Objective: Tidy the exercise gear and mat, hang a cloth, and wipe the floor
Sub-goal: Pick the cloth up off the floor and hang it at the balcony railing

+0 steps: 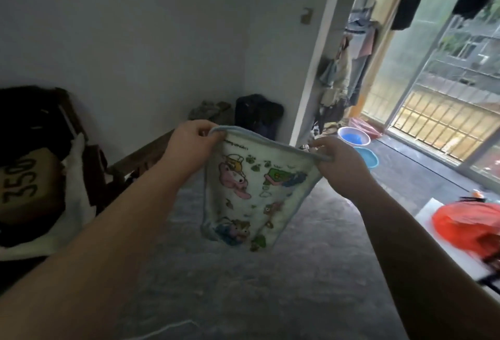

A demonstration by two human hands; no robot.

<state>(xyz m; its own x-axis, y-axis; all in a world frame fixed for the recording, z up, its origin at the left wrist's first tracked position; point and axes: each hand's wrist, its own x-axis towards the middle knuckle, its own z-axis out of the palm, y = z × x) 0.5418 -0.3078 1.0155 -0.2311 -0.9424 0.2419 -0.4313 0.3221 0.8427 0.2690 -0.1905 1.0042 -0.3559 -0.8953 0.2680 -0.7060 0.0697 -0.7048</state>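
Cloth (251, 193) at frame centre, spread in the air above the bare floor (243, 285), top hem pinched by left hand (192, 145) at 10 o'clock and right hand (343, 161) at 2 o'clock. Hanging evidently remains, with garments (341, 69) hung at 1 o'clock; no exercise gear or mat shows, so progress on tidying and wiping cannot be judged.

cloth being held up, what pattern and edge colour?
Head view: the cloth is white with colourful cartoon animal prints and light blue edging.
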